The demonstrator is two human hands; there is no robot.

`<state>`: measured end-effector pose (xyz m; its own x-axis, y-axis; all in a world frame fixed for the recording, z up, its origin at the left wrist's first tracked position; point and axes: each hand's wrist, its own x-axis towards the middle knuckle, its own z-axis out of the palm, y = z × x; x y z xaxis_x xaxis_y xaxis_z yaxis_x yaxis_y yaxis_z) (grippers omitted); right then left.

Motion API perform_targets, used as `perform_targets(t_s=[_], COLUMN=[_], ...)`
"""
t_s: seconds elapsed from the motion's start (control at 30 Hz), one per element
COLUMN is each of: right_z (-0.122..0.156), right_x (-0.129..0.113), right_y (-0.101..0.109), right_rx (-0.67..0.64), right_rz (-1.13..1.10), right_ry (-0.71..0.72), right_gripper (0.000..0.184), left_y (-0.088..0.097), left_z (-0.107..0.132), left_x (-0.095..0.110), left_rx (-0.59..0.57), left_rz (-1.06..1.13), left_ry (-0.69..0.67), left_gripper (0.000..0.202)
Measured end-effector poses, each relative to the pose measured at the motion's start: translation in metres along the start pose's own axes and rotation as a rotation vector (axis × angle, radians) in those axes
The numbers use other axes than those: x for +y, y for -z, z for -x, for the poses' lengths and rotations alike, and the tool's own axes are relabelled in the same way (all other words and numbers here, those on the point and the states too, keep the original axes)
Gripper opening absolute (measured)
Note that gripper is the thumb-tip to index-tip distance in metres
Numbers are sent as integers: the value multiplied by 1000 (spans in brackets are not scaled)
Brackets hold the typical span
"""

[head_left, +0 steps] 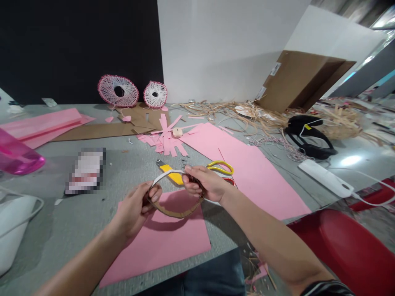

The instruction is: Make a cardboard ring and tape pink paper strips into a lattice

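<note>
A thin cardboard ring (179, 214), brown inside with a whitish strip along its far edge, is held above the table between both hands. My left hand (135, 207) pinches its left side. My right hand (205, 183) grips the right side, fingers curled round it. Beneath the ring lies a pink sheet (173, 246). Just beyond sits a yellow box cutter (171, 172), partly behind the ring. Scissors with a yellow handle (220, 167) and a red handle (228, 181) lie near my right hand, their lower part hidden.
A larger pink sheet (256, 176) spreads to the right, with pink paper strips (168, 142) behind. Two string-wound rings (118, 91) lean on the back wall. A phone-like blurred item (86, 170) lies left. Headphones (308, 137), a white power strip (325, 177) and a red chair (348, 246) are right.
</note>
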<state>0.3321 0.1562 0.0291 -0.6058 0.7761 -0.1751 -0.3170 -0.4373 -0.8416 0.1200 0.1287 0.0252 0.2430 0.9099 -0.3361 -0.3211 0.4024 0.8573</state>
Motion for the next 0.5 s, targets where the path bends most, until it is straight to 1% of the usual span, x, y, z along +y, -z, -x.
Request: perform_targets(t_s=[0.07,0.13,0.23,0.3,0.33,0.4,0.5], right_z=[-1,-1,-1,-1,-1,-1,0], right_x=[3,6,11,12,11,8,2], right_y=[-3,-6,-10,-10,-9,-6,-1], right_rx=[-49,-80,-70,-60,-59,-62,-53], right_rz=[-46,-69,-75,-74,-68,-52,6], right_ry=[-13,26,109,125,116,53,-52], right_gripper=[39,37,37,37,37,41,48], left_y=[0,1,2,2,3,2,1], left_z=[0,0,1,1,2,4,9], left_x=[1,1,-1,-1,-1,0,4], left_rx=[2,4,10,6,-2,-27,-108], left_rz=[27,35,23,8,-5,-52,-202], left_ry=[13,31,32,20,12,2,32], left_gripper=[33,34,35,37,38,40,41])
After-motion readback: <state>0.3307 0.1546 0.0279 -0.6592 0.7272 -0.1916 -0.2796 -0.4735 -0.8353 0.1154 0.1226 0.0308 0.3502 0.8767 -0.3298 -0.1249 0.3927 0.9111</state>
